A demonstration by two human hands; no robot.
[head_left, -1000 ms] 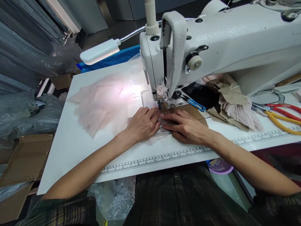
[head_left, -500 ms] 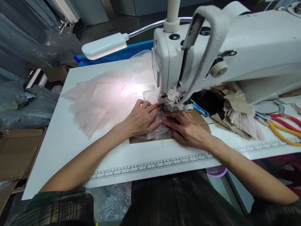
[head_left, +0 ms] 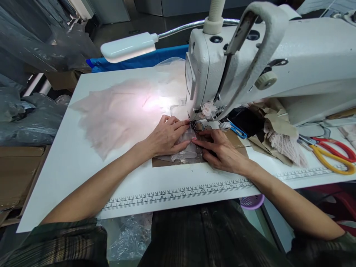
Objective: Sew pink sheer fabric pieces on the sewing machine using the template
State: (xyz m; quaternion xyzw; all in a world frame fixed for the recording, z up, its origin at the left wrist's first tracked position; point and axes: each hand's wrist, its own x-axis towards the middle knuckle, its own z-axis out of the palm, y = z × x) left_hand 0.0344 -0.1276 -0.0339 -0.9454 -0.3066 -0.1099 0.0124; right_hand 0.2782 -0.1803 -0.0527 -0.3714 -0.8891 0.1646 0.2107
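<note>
My left hand [head_left: 166, 136] lies flat, fingers stretched, on a small sheer piece of fabric [head_left: 187, 151] just in front of the presser foot [head_left: 197, 125] of the white sewing machine [head_left: 250, 63]. My right hand [head_left: 219, 150] presses the same piece from the right, fingertips meeting the left hand's. The fabric rests on a brown cardboard sheet [head_left: 239, 141] on the white table [head_left: 83, 174]. A larger pale pink sheer cloth [head_left: 116, 113] is spread to the left under the lamp's light.
A white gooseneck lamp [head_left: 128, 47] hangs over the table. Red and yellow scissors [head_left: 330, 150] lie at the right, beside crumpled brown paper and pink fringe [head_left: 280, 141]. Blue snips [head_left: 236, 129] sit near the machine. A printed ruler [head_left: 178, 193] runs along the table's front edge.
The view has shifted closer and rightward toward the machine. Both hands stay on the small fabric, which has bunched up slightly between them at the presser foot.
</note>
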